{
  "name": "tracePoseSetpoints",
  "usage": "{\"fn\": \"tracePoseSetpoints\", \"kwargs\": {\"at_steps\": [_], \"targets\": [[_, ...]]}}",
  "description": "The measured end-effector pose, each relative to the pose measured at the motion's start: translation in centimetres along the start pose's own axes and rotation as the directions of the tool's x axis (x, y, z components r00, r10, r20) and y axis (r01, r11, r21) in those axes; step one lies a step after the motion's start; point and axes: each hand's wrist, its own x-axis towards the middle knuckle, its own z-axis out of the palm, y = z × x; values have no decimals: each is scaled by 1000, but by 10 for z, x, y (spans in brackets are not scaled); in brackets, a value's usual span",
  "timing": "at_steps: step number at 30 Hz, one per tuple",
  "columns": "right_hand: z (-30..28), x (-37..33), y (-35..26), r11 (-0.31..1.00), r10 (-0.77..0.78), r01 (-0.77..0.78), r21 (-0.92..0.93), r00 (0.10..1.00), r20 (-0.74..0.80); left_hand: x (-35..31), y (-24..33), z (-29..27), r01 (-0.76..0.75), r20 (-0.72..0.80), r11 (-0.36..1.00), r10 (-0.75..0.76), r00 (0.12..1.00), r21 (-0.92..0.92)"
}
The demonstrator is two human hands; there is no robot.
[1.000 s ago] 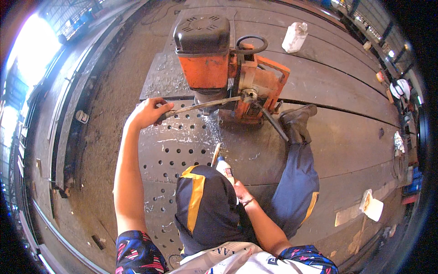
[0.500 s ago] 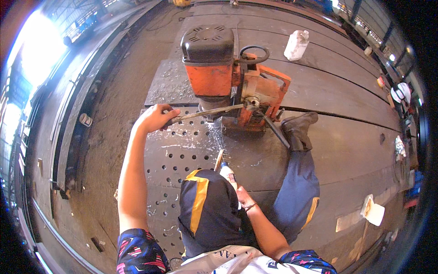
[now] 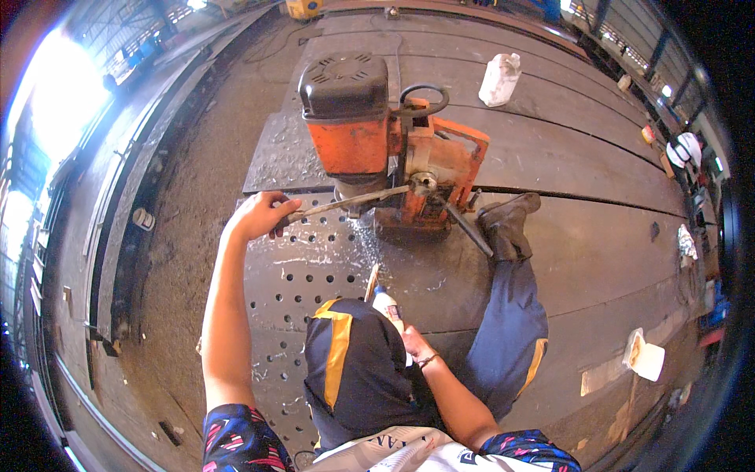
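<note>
An orange and black magnetic drill (image 3: 351,145) stands on a steel plate (image 3: 307,315) with rows of round holes. My left hand (image 3: 263,215) is closed round the end of one of its long feed levers (image 3: 346,202), left of the machine. In my right hand (image 3: 417,344) is a white squeeze bottle (image 3: 386,304) with a blue cap, tilted toward the drill's base; my raised knee partly hides that hand. A thin brownish strip (image 3: 372,282) sticks up beside the cap. Pale wet chips (image 3: 368,244) lie under the drill head.
My booted foot (image 3: 507,224) rests to the right of the drill, near another lever (image 3: 469,230). Farther back stands a white plastic jug (image 3: 500,79). An open white food box (image 3: 645,358) lies at the right. Metal chips litter the plate behind the drill.
The whole view has shifted slightly, so the drill and both hands appear a little farther left and lower. My left hand stays on the lever and my right on the bottle.
</note>
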Motion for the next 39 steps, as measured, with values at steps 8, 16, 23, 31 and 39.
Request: {"fn": "tracePoseSetpoints", "kwargs": {"at_steps": [8, 16, 23, 31, 39], "targets": [[3, 4, 1, 998, -69, 68, -13, 994, -80, -5, 10, 1, -23, -89, 981, 41, 995, 190], [0, 6, 4, 994, -29, 32, 103, 999, -31, -16, 24, 7, -180, -229, 925, 266, 936, 336], [-11, 9, 15, 998, -14, 19, 64, 996, -90, -20, 185, 56, -454, -192, 242, 669, 718, -858], [-10, 1, 1, 1000, -1, 2, 14, 997, -83, -14, 319, 65, -146, -354, -337, 715, 603, -930], [-2, -5, -17, 997, -6, 14, 72, 993, -118, -9, 233, 66, -633, -147, 618, 652, 744, -465]]}}
